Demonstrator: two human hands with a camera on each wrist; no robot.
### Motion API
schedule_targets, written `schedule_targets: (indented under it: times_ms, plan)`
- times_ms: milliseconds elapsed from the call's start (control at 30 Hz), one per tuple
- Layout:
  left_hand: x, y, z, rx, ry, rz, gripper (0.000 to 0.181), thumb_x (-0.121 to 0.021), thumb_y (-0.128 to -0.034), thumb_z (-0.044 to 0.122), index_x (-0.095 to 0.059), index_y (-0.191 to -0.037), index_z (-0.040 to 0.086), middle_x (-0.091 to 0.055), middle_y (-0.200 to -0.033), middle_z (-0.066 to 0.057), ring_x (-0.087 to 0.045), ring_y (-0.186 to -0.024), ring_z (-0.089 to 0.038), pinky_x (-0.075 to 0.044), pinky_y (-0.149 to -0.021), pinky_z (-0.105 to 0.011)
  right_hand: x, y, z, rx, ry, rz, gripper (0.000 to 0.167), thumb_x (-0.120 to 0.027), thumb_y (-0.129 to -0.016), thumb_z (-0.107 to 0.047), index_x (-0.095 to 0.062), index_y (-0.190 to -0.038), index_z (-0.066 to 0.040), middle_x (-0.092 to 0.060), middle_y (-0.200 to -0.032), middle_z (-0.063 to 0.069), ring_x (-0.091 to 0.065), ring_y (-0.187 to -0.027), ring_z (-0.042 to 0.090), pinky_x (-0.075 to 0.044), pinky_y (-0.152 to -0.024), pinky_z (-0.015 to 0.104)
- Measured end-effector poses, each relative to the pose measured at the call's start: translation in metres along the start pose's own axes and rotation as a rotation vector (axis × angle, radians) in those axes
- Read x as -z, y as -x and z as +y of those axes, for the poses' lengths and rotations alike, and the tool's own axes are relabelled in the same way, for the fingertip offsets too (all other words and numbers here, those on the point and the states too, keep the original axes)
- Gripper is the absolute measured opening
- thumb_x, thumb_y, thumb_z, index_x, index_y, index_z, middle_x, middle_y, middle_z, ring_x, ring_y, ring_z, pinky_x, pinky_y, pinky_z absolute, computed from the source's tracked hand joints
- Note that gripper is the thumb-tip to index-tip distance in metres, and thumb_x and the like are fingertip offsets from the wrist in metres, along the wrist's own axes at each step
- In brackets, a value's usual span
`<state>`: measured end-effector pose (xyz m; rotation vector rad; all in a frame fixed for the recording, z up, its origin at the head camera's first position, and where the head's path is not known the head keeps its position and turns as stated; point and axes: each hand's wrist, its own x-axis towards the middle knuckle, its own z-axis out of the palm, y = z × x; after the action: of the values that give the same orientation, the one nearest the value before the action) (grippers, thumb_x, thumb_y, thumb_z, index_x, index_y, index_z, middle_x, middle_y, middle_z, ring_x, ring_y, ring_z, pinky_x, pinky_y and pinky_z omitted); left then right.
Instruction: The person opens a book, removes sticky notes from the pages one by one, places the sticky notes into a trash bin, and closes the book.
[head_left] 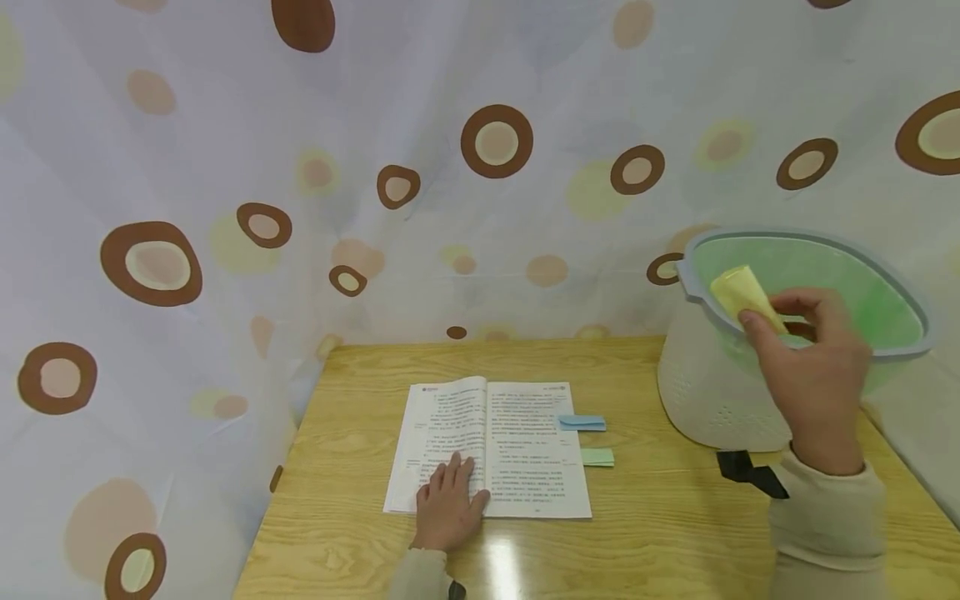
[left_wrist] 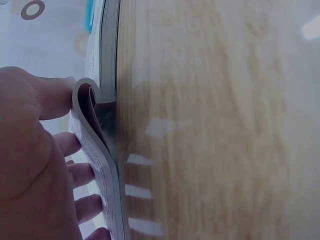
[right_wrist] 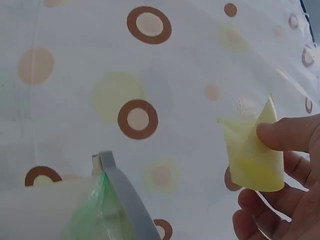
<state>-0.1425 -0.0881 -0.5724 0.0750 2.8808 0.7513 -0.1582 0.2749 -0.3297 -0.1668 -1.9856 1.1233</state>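
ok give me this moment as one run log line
left hand: on open book | right hand: pinches yellow slip near bin | blue tab, green tab: at book's right edge

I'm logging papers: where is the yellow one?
At the head view's right, the yellow paper is pinched in the right hand, near the green-lined bin.

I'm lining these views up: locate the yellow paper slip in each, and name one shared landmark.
Head: the yellow paper slip is right of centre, pinched by the right hand.
Left wrist: not in it.
Right wrist: right of centre, pinched at the right edge.
Shared landmark: the ring-patterned backdrop.
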Motion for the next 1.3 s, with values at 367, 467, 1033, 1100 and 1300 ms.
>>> schedule_targets:
  times_ms: [367,467,1033,1100,1300]
  plan:
    - [-0.006,-0.003,-0.006,0.001,-0.013,0.009,0.061,-0.048,-0.0968,0.044,-0.041,-0.149,0.014,-0.034,-0.161,-0.013,-0.029,-0.148,-0.041,-0.025,-0.114,-0.068,0.019,-0.022,0.028,-0.133,0.176,0.195,0.014,-0.067,-0.091,-0.024,-0.067,-0.103,-0.031,-0.038,-0.094,-0.04,-0.03,-0.104,-0.02,-0.036,-0.104,0.023]
    - [-0.004,-0.002,-0.004,0.005,-0.008,0.009,0.06,-0.048,-0.0972,0.043,-0.041,-0.149,0.013,-0.034,-0.161,-0.014,-0.029,-0.147,-0.041,-0.024,-0.114,-0.068,0.018,-0.025,0.034,-0.175,0.188,0.164,0.019,-0.067,-0.09,-0.025,-0.057,-0.094,-0.04,-0.037,-0.09,-0.039,-0.027,-0.103,-0.018,-0.033,-0.111,0.035]
    - [0.0,0.001,0.002,0.013,0.002,0.009,0.058,-0.05,-0.0975,0.04,-0.042,-0.148,0.012,-0.034,-0.16,-0.014,-0.029,-0.147,-0.041,-0.024,-0.114,-0.068,0.002,-0.029,0.056,-0.022,0.188,0.129,0.026,-0.072,-0.084,-0.01,-0.068,-0.102,0.008,-0.037,-0.082,-0.048,-0.026,-0.086,-0.017,-0.027,-0.089,0.027]
    - [0.0,0.001,0.002,0.015,0.004,0.01,0.058,-0.05,-0.0976,0.04,-0.042,-0.148,0.013,-0.033,-0.161,-0.014,-0.029,-0.148,-0.041,-0.023,-0.114,-0.068,0.0,-0.029,0.059,-0.026,0.191,0.116,0.026,-0.073,-0.084,-0.01,-0.068,-0.102,0.008,-0.036,-0.082,-0.049,-0.026,-0.085,-0.016,-0.026,-0.088,0.027]
    - [-0.001,0.002,0.003,0.008,0.012,0.02,0.058,-0.05,-0.0969,0.038,-0.042,-0.148,0.012,-0.034,-0.16,-0.015,-0.028,-0.147,-0.042,-0.022,-0.115,-0.068,-0.001,-0.027,0.061,-0.07,0.2,0.089,0.029,-0.074,-0.085,-0.011,-0.068,-0.107,0.006,-0.035,-0.082,-0.046,-0.023,-0.087,-0.014,-0.03,-0.098,0.042]
